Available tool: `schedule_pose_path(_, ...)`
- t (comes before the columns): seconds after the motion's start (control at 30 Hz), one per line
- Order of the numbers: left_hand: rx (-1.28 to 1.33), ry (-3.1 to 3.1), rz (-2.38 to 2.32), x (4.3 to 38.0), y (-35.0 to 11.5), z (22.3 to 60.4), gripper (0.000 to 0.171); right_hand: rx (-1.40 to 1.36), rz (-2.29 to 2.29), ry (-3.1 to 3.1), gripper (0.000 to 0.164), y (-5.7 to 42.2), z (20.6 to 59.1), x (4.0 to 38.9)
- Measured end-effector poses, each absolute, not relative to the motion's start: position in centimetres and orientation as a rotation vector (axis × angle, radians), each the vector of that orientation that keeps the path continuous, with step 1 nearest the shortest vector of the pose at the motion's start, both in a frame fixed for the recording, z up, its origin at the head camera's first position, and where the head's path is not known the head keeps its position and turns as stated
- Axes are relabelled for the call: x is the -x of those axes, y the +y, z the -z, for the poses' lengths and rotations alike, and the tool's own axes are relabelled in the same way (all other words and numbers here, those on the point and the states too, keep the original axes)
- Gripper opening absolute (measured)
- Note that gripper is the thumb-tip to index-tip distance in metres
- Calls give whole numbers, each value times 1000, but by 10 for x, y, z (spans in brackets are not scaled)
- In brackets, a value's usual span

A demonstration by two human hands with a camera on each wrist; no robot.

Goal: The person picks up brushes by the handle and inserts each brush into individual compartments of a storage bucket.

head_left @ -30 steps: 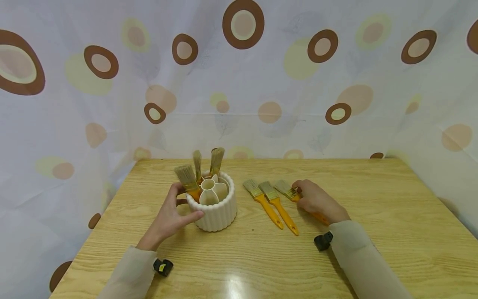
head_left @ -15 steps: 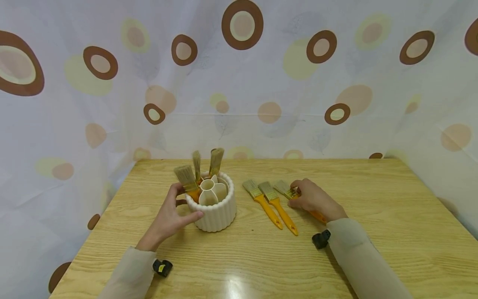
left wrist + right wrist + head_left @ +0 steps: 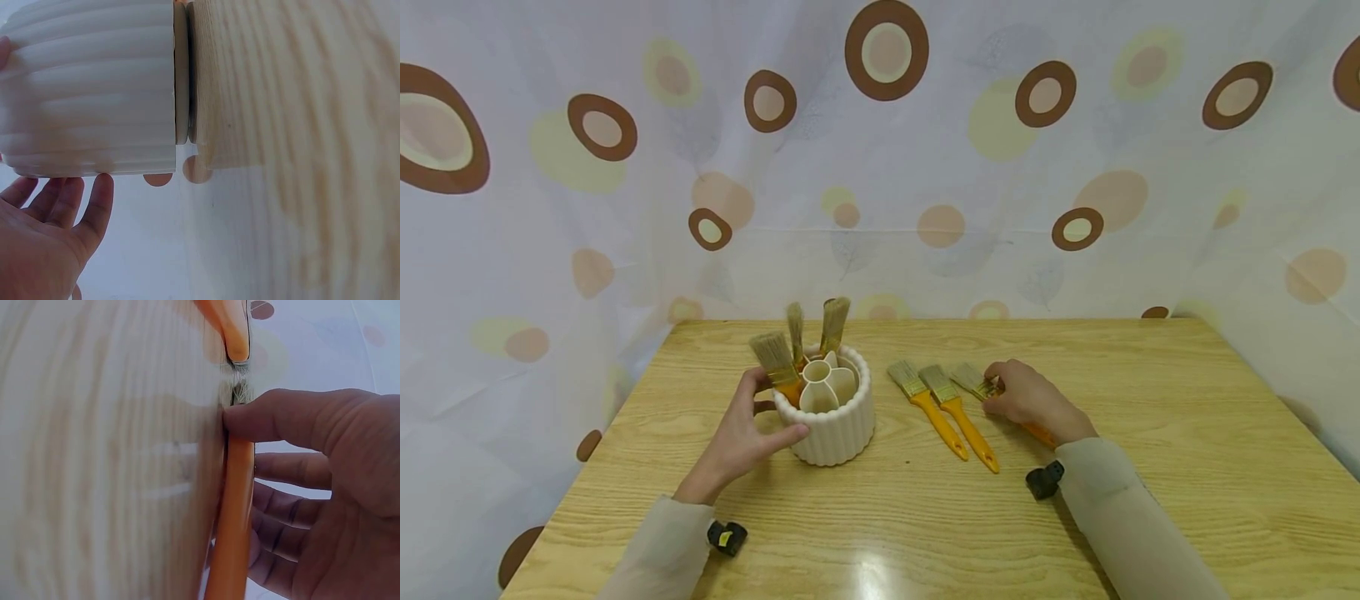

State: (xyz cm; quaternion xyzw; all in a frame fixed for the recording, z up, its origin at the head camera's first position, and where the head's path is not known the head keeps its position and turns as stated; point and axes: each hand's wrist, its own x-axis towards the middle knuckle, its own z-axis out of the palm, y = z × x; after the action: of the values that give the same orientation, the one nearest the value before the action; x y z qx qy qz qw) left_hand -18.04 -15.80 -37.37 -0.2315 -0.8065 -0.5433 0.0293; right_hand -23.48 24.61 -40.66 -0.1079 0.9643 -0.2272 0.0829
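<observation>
A white ribbed round holder with petal-shaped compartments stands at the left of the table. My left hand grips its left side, thumb at the front and fingers behind the rim. Bristles up in the holder are three paintbrushes: a wide one, a thin one and one at the back. Over on the right, my right hand pinches a paintbrush low over the table. In the right wrist view, the thumb presses near the top of its orange handle; the other fingers curl behind.
Two more orange-handled paintbrushes, one on the left and one on the right, lie side by side between holder and right hand. The wooden table ends at a patterned curtain behind and to the sides.
My right hand has shifted slightly left along the paintbrush and then stayed there. The left hand and the holder have not visibly moved.
</observation>
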Motion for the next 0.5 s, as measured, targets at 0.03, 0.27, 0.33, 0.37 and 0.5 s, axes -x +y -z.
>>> schedule_pose_path(0.03,717,-2485,1675,181,-158,375,76,322,681,2880,47,246,407,235)
schedule_pose_path(0.27,709,-2480,1683,196,-165,398,80,277,753,2872,45,247,407,234)
schedule_pose_path(0.33,708,-2476,1692,199,-167,404,81,256,771,2868,45,247,407,234)
schedule_pose_path(0.37,711,-2474,1693,200,-167,405,81,252,779,2866,46,247,407,234)
schedule_pose_path(0.5,718,-2461,1699,200,-168,406,79,207,803,2867,46,248,404,235)
